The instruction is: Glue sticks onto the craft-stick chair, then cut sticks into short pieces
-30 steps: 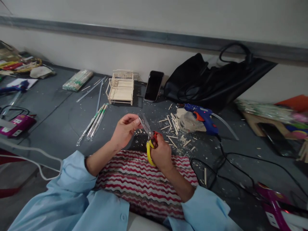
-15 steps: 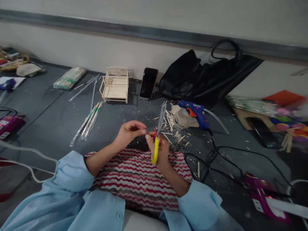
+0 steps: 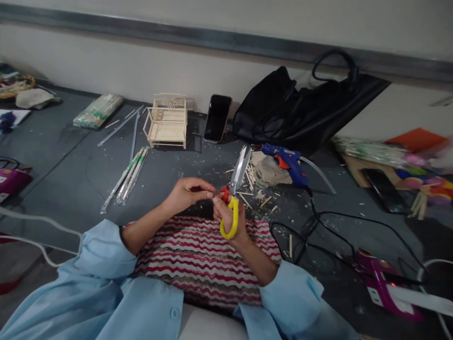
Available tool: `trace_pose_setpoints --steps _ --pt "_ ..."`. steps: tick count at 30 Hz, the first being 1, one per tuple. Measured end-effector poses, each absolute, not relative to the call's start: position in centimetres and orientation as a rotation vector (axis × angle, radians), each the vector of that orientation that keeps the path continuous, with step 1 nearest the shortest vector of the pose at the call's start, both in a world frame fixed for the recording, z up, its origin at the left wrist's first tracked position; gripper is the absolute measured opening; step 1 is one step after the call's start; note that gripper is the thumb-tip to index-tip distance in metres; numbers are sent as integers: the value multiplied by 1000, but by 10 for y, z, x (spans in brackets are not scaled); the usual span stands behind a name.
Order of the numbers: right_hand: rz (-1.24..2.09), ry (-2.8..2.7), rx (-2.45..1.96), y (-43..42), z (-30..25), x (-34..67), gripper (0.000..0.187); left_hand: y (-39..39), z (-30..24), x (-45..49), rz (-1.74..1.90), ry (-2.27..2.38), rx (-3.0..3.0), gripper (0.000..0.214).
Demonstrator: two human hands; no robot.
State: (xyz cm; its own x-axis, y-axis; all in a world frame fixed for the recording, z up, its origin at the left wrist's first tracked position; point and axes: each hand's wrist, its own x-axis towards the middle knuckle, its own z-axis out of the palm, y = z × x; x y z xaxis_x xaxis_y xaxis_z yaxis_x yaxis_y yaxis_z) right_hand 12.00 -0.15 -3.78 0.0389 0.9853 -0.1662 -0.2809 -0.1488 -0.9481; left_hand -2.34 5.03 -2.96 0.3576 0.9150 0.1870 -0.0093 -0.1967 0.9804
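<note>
My right hand [image 3: 231, 222] grips scissors [image 3: 235, 189] with yellow and red handles, the blades pointing up and away, closed. My left hand [image 3: 187, 192] is beside it, fingertips pinched together near the scissors' handles; whether a small piece is pinched there I cannot tell. Both hands hover above a red-and-white striped cloth [image 3: 205, 264] on my lap, at the near edge of the grey table [image 3: 71, 156]. Short wooden stick pieces [image 3: 255, 189] and crumbs lie scattered just beyond the hands.
A blue glue gun [image 3: 286, 163] rests right of the scissors, its black cord [image 3: 332, 226] looping forward. A small stick-built bench [image 3: 166, 125], a phone [image 3: 217, 118] and a black bag [image 3: 300, 108] stand by the wall. Wrapped sticks [image 3: 127, 177] lie left; a magenta device [image 3: 375, 278] right.
The scissors swung from pointing up-left to pointing up and away, clear of my left hand. My left fingers drew in to a pinch. The camera view shifted slightly.
</note>
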Motion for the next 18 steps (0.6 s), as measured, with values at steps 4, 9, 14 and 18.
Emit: trace_pose_setpoints --steps 4,9,14,18 --pt "1434 -874 -1111 -1 -35 119 31 54 -26 -28 1068 818 1775 12" --pt "1479 -839 -1092 1 -34 119 31 55 -25 -29 1063 791 1840 12" --pt "1591 -776 -1036 2 -34 120 31 54 -27 -28 1003 783 1480 24" --pt "1670 -783 -978 3 -33 120 30 55 -27 -30 930 721 1320 29"
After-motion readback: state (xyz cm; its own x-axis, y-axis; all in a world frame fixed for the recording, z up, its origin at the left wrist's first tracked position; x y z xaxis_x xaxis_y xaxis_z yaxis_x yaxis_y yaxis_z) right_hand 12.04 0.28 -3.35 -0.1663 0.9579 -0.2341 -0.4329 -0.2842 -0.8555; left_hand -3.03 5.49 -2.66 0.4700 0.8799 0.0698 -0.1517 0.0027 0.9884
